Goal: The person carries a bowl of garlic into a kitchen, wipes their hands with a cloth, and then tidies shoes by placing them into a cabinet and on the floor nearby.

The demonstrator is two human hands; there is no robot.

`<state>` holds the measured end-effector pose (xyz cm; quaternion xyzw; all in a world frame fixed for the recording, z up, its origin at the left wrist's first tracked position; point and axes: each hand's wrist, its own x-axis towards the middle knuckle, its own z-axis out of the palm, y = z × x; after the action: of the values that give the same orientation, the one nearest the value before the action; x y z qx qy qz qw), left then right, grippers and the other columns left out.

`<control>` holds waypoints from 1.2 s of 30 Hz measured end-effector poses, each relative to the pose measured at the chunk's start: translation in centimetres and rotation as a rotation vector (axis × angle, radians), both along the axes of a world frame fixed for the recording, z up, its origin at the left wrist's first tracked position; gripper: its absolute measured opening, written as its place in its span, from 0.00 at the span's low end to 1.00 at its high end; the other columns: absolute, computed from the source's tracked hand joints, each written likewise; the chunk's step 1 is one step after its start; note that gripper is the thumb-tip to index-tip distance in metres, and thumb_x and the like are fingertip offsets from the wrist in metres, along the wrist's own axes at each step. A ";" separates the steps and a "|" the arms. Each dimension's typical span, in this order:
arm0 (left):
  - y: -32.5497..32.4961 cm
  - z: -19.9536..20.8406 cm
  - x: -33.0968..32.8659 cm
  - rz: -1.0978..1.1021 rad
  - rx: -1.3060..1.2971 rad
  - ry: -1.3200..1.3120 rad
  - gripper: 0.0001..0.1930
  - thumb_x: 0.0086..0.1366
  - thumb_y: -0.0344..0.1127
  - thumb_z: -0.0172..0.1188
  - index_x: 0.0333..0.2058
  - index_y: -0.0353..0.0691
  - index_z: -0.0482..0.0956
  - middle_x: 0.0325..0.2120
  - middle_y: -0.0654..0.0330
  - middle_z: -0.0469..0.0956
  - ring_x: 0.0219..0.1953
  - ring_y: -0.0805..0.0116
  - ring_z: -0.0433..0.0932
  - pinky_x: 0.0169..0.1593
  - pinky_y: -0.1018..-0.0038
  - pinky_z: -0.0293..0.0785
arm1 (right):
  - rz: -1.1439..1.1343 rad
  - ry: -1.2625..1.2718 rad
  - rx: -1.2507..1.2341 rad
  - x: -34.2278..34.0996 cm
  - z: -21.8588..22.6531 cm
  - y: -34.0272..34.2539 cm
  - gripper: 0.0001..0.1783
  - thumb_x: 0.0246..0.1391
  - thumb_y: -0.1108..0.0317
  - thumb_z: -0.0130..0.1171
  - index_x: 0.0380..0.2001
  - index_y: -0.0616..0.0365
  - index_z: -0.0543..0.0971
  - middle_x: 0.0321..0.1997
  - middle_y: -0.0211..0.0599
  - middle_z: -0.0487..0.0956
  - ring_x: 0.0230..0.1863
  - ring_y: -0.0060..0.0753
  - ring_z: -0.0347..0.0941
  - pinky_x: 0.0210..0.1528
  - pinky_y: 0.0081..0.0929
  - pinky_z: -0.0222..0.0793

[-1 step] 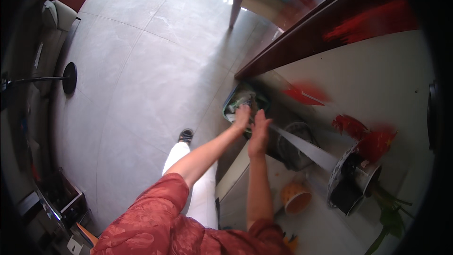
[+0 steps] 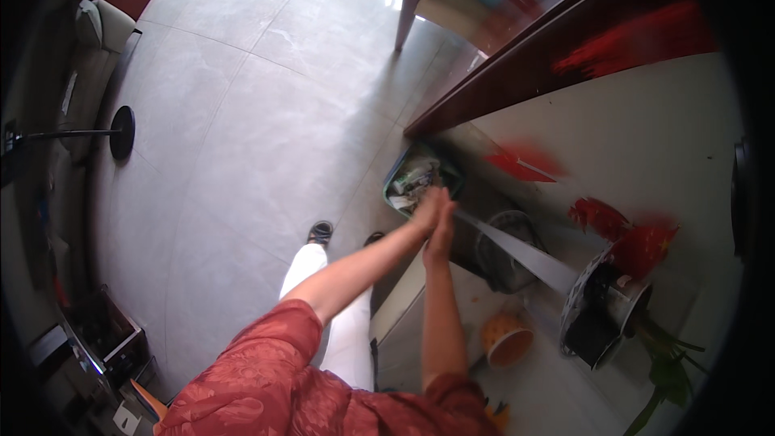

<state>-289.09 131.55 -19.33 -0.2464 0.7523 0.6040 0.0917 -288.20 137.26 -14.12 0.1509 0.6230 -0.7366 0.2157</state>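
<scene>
My left hand (image 2: pixel 427 208) and my right hand (image 2: pixel 439 232) are brought together, palm against palm, over the near side of a waste bin (image 2: pixel 388 179). The right hand's fingers are stretched out flat. The left hand is blurred by motion, but its fingers look straight along the right palm. Nothing shows held in either one. Crumpled paper and other mixed rubbish (image 2: pixel 418 176) lie inside the bin, which has a greenish rim.
A dark wire-like basket (image 2: pixel 508 252) stands right of the bin. Beyond it are a patterned pot (image 2: pixel 597 311) with red flowers and an orange pot (image 2: pixel 507 341). A dark red wooden edge (image 2: pixel 484 85) runs behind. A chair (image 2: pixel 416 0) stands at the back; a sofa (image 2: pixel 105 28) lines the left.
My hands were apart over the bin. The left has moved back toward me and right, meeting the right palm; more of the rubbish shows.
</scene>
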 end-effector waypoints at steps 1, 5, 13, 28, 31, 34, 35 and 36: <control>2.1 1.7 0.6 0.025 0.037 0.031 0.21 0.60 0.45 0.46 0.52 0.46 0.65 0.57 0.45 0.56 0.59 0.37 0.50 0.56 0.45 0.49 | -0.035 0.143 0.143 0.0 -0.6 -0.2 0.40 0.57 0.37 0.32 0.62 0.58 0.54 0.67 0.41 0.52 0.67 0.40 0.47 0.66 0.34 0.40; 5.4 7.4 1.9 -0.210 -0.188 0.227 0.24 0.62 0.48 0.45 0.55 0.47 0.62 0.59 0.47 0.54 0.62 0.41 0.47 0.60 0.50 0.44 | -0.222 -0.125 -0.597 0.0 -1.4 2.6 0.40 0.57 0.37 0.32 0.62 0.57 0.54 0.67 0.40 0.52 0.67 0.40 0.47 0.66 0.35 0.40; -0.3 10.9 1.4 -0.341 -0.424 0.495 0.26 0.63 0.49 0.44 0.57 0.46 0.63 0.61 0.48 0.53 0.64 0.43 0.44 0.63 0.52 0.38 | -0.098 -0.274 -0.937 -0.7 7.8 2.2 0.40 0.57 0.36 0.32 0.62 0.55 0.53 0.67 0.40 0.53 0.67 0.40 0.47 0.67 0.37 0.40; 4.0 15.0 2.5 -0.213 -0.763 0.475 0.22 0.64 0.41 0.41 0.55 0.40 0.63 0.56 0.49 0.62 0.62 0.60 0.56 0.62 0.55 0.46 | 0.159 -0.039 -0.707 0.0 8.0 4.6 0.44 0.52 0.32 0.33 0.64 0.47 0.48 0.68 0.46 0.46 0.68 0.49 0.41 0.66 0.45 0.38; -0.2 19.7 3.1 -0.306 -0.646 0.619 0.22 0.64 0.41 0.41 0.55 0.40 0.63 0.55 0.49 0.63 0.61 0.59 0.57 0.61 0.54 0.47 | 0.351 -0.025 -0.970 -0.1 12.9 1.9 0.42 0.54 0.33 0.31 0.65 0.45 0.45 0.70 0.44 0.41 0.69 0.49 0.36 0.66 0.49 0.34; -1.1 24.4 2.6 -0.281 -0.840 0.835 0.22 0.63 0.40 0.41 0.54 0.40 0.64 0.54 0.50 0.65 0.60 0.58 0.58 0.61 0.54 0.48 | 0.316 0.118 -0.905 -0.3 18.9 0.1 0.43 0.53 0.33 0.31 0.65 0.48 0.46 0.70 0.41 0.42 0.69 0.46 0.38 0.66 0.47 0.35; -1.7 25.5 2.1 -0.255 -0.911 0.879 0.22 0.63 0.40 0.41 0.54 0.40 0.64 0.53 0.50 0.65 0.60 0.58 0.59 0.60 0.54 0.49 | 0.236 0.020 -0.949 -0.3 20.8 -0.4 0.44 0.53 0.33 0.32 0.65 0.49 0.47 0.70 0.41 0.43 0.69 0.45 0.39 0.67 0.46 0.35; -2.7 26.2 1.4 -0.228 -0.981 0.904 0.22 0.63 0.40 0.41 0.54 0.40 0.65 0.53 0.50 0.65 0.60 0.57 0.59 0.60 0.54 0.49 | 0.279 0.038 -0.997 -0.3 22.6 -0.9 0.44 0.53 0.33 0.33 0.65 0.51 0.47 0.70 0.40 0.44 0.69 0.43 0.40 0.67 0.44 0.36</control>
<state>-287.67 128.81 6.85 0.0984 0.9251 0.2228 -0.2913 -288.55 136.39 8.47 -0.0679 0.2142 -0.9109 0.3462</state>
